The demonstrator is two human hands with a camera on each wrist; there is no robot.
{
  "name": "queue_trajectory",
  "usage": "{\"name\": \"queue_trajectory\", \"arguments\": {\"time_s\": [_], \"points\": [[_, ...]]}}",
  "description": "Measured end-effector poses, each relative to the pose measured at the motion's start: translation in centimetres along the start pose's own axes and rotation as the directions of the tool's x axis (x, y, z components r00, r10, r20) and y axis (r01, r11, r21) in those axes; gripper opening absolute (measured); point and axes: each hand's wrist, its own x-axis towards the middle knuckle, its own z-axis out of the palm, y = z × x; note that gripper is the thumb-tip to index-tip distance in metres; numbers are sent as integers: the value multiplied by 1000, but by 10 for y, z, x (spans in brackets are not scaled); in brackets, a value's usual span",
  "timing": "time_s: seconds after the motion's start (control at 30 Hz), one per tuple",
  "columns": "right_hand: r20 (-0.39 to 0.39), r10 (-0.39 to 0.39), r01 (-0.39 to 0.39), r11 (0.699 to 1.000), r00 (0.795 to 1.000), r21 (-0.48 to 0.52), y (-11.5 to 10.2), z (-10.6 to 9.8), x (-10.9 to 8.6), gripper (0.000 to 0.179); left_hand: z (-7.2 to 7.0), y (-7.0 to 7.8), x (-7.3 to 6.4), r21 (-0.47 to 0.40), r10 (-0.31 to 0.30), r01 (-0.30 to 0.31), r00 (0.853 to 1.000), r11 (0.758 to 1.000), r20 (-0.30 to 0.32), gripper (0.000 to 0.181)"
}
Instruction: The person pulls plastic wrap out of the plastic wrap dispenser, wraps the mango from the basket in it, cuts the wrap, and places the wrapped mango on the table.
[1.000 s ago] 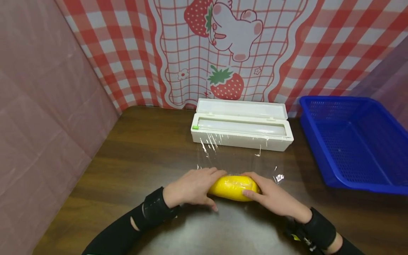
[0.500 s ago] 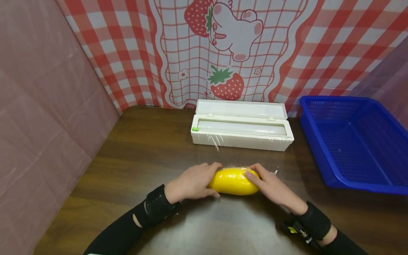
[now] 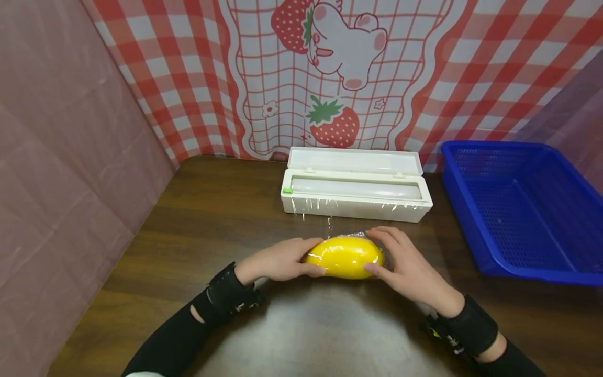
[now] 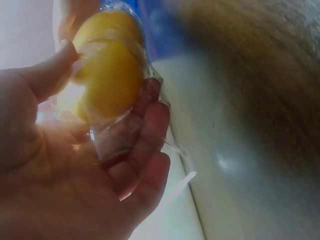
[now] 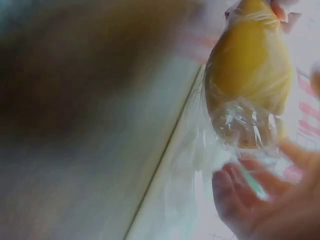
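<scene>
A smooth yellow oblong fruit (image 3: 346,256) lies crosswise between my two hands, wrapped in shiny cling film (image 5: 245,120). My left hand (image 3: 282,259) holds its left end, thumb on the near side and fingers behind. At the other end, my right hand (image 3: 410,267) has its thumb against the near side while the fingers reach round the far side. Crinkled film bunches at the fruit's ends in both wrist views. From the fruit, clear film runs back to a white cling film box (image 3: 355,208) with its lid raised and a roll inside.
A blue plastic basket (image 3: 471,230) stands at the right of the brown wooden table (image 3: 188,235). A green slider (image 3: 288,190) sits at the box's left end. Behind the table hangs a red checked cloth (image 3: 198,78), with a pink curtain (image 3: 70,131) on the left.
Both hands have rolled the fruit away from me towards the box, and the stretch of film between them has become shorter. The right fingers have shifted over the fruit's end.
</scene>
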Motion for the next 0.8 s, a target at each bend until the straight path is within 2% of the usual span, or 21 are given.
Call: {"name": "queue_trajectory", "arguments": {"time_s": [0.07, 0.13, 0.27, 0.37, 0.43, 0.53, 0.67, 0.73, 0.8], "points": [[21, -87, 88, 996, 996, -7, 1, 0, 1, 80, -2, -2, 0, -55, 18, -18, 1000, 998, 9, 66], [40, -127, 127, 992, 991, -11, 2, 1, 2, 89, -4, -4, 0, -92, 18, -16, 1000, 996, 15, 65], [31, -98, 98, 995, 995, -12, 2, 1, 3, 91, -6, -4, 0, -122, -11, 10, 1000, 992, -3, 65], [17, -78, 78, 997, 997, -4, 3, 0, 6, 87, -7, -2, -1, -96, -29, 24, 998, 995, -53, 70], [15, -79, 78, 997, 997, 6, 4, -1, 7, 85, -8, 0, -2, -34, -38, 35, 995, 999, -95, 76], [25, -88, 88, 996, 996, 9, 6, -1, 9, 82, -8, 4, -2, 114, -26, 46, 986, 992, -166, 86], [61, -57, 55, 998, 996, 43, 8, -3, 11, 76, -7, 11, -1, 297, 63, 10, 970, 955, -234, 98], [82, -33, 26, 997, 996, 74, 8, -6, 12, 73, -6, 13, 2, 357, 114, -19, 962, 934, -248, 98], [105, -5, -5, 996, 994, 93, 8, -8, 14, 71, -6, 14, 6, 401, 139, -27, 958, 916, -253, 96]]}}
